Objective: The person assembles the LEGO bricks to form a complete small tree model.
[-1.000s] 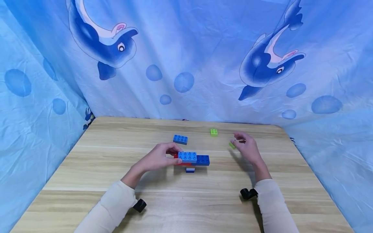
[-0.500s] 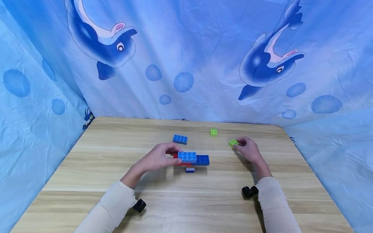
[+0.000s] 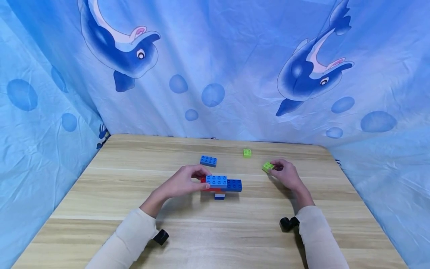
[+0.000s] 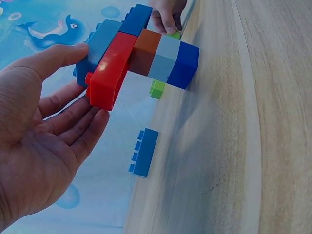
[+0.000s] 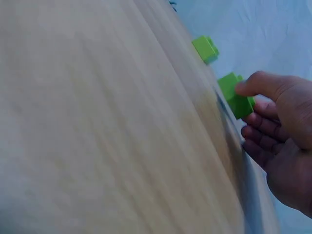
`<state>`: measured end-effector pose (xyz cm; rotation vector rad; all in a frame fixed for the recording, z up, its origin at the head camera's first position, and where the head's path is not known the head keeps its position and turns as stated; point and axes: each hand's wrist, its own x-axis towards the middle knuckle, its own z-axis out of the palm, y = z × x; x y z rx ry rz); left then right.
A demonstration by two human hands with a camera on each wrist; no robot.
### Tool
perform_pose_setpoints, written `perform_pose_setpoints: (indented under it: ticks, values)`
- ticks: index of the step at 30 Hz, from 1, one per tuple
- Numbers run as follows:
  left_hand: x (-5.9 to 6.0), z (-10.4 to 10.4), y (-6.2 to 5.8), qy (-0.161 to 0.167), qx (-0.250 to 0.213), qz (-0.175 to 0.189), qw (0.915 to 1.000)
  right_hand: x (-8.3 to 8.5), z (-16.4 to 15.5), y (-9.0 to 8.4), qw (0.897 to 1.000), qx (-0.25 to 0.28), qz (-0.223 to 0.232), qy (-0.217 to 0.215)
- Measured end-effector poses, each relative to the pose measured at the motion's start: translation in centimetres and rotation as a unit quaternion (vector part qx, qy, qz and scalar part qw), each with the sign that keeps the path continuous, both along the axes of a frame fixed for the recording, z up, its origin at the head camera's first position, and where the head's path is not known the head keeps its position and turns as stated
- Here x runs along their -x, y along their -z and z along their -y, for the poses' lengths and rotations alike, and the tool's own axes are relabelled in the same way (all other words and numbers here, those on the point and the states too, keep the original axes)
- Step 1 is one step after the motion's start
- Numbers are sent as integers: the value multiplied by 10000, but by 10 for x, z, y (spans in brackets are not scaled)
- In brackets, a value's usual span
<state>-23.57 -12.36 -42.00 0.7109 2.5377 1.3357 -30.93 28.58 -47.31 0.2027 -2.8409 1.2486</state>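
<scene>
My left hand (image 3: 183, 182) grips the left end of a toy-brick build, its thumb on the light blue top brick (image 3: 216, 181). Beneath that brick lie a red brick (image 4: 111, 73) and a dark blue brick (image 3: 235, 185), side by side. A narrow column holds them up: an orange-brown brick (image 4: 145, 52), a pale brick (image 4: 165, 59) and a dark blue one at the foot. Off to the right, my right hand (image 3: 286, 175) pinches a lime green brick (image 5: 236, 95) between thumb and fingers, low over the wooden table, studs up.
Behind the build lies a loose blue brick (image 3: 208, 161) with two rows of studs. A second lime green brick (image 3: 247, 153) sits farther back, left of the right hand. A blue dolphin-print curtain (image 3: 215, 67) hangs along the back and sides of the wooden table (image 3: 215, 231).
My right hand has gone from hovering with parted fingers at the lime green brick to pinching it, and the brick has tilted and shifted slightly left. The left hand and the build have stayed put.
</scene>
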Motion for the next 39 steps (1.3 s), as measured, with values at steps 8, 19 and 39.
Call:
perform_pose_setpoints:
  ticks: [8,19,39]
  values:
    - [1,-1,-2,0,-23,7,10000,-17,28,-26,9971,523,-154,-522]
    - [-2,-1,-4,-34,-29,89,10000,-47,75,-60,9778,947,-203,-1857]
    - [0,-2,-2,-35,-32,29,10000,-63,105,-63,9636,242,-128,-2658]
